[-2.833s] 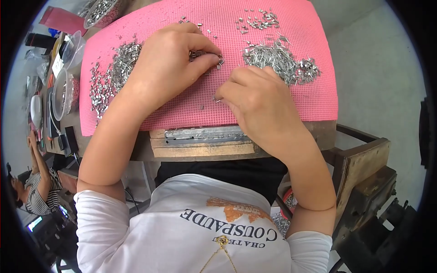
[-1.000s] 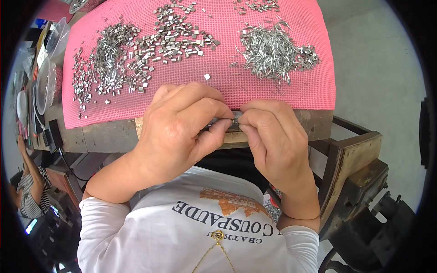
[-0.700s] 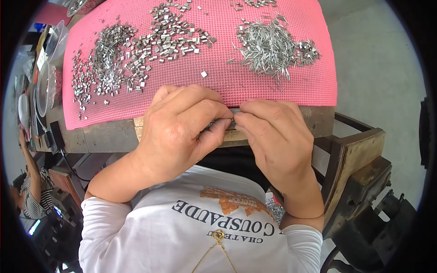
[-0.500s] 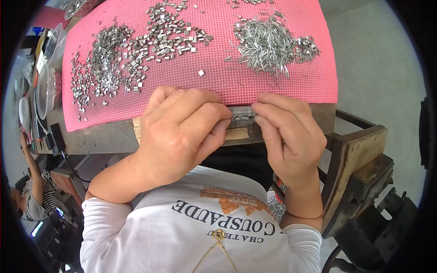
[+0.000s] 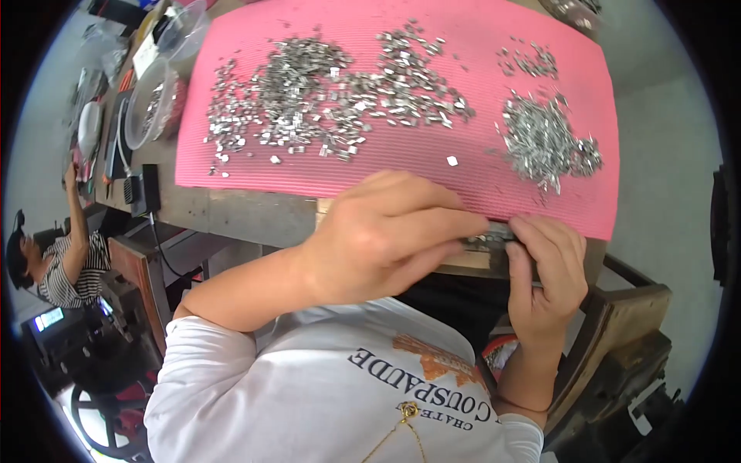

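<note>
I'm working my left hand (image 5: pixel 380 238) and right hand (image 5: pixel 549 274) at a metal strip (image 5: pixel 496 231), any grip I cannot tell, metal pieces (image 5: pixel 297 85) lying on a pink mat (image 5: pixel 401 154).

A workshop for small metal parts.
Heaps of small metal pieces (image 5: pixel 540 135) lie on a pink mat (image 5: pixel 494 23) over a scuffed workbench (image 5: pixel 220 216); a co-worker (image 5: pixel 76 258) is near dark machinery (image 5: pixel 93 336) at left.
</note>
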`<state>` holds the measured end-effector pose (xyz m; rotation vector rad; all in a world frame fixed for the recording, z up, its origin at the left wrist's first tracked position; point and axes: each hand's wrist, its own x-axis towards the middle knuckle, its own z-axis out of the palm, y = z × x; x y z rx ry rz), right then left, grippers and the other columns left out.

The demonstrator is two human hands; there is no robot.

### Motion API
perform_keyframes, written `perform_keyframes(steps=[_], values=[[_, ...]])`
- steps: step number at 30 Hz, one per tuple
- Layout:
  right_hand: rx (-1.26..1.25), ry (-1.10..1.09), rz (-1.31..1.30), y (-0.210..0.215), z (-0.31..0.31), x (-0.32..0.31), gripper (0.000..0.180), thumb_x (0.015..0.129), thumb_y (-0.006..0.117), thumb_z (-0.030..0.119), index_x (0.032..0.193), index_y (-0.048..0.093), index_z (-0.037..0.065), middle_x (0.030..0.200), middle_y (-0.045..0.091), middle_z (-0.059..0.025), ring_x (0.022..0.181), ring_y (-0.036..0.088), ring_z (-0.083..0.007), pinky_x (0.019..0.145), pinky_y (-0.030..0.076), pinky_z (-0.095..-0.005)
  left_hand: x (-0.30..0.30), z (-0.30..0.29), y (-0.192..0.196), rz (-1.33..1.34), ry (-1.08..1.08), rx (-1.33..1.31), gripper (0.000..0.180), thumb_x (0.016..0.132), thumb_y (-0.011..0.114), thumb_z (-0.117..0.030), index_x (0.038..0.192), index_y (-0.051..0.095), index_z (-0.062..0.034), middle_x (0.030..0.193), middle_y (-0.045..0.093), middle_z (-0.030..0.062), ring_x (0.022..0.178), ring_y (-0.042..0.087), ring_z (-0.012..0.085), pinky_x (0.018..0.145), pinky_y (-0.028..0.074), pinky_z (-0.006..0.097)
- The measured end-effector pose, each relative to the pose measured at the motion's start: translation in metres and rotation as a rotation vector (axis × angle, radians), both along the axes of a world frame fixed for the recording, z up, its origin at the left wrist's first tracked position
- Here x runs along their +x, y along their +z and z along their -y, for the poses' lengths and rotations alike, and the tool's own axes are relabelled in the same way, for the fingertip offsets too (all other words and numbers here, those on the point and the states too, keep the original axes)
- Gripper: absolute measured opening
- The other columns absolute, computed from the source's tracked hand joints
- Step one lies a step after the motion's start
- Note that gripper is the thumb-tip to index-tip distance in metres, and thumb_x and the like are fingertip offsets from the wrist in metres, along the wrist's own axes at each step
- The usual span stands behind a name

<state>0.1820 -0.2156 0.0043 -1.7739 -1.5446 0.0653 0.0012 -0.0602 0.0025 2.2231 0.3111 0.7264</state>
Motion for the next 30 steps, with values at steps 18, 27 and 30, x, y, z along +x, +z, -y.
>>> perform_keyframes(steps=[18, 27, 30], values=[[-0.095, 0.428, 0.329, 0.002, -0.13, -0.052, 0.018, 0.08, 0.07, 0.004, 0.097, 0.075, 0.007, 0.093, 0.069, -0.0031, 0.085, 0.064, -0.0222, 0.083, 0.046, -0.0372, -0.068, -0.074, -0.012, -0.185, 0.334, 0.494, 0.025, 0.07, 0.084, -0.01, 0.094, 0.082, -0.0156, 0.093, 0.071, -0.0017, 0.093, 0.064, 0.0225, 0.08, 0.048, 0.039], [-0.171, 0.485, 0.507, 0.012, -0.143, -0.06, 0.01, 0.079, 0.066, 0.007, 0.089, 0.068, 0.006, 0.085, 0.061, -0.0039, 0.083, 0.063, -0.0211, 0.08, 0.044, -0.0366, -0.071, -0.082, -0.01, -0.25, 0.239, 0.594, 0.029, 0.068, 0.079, -0.013, 0.097, 0.081, -0.0181, 0.097, 0.073, -0.0048, 0.098, 0.065, 0.021, 0.085, 0.046, 0.039], [-0.161, 0.492, 0.472, 0.012, -0.135, -0.056, 0.011, 0.08, 0.068, 0.006, 0.091, 0.069, 0.006, 0.086, 0.063, -0.0048, 0.083, 0.063, -0.022, 0.08, 0.045, -0.037, -0.071, -0.078, -0.008, -0.229, 0.23, 0.645, 0.028, 0.069, 0.079, -0.013, 0.096, 0.08, -0.0175, 0.098, 0.073, -0.0048, 0.099, 0.065, 0.0205, 0.085, 0.046, 0.039]])
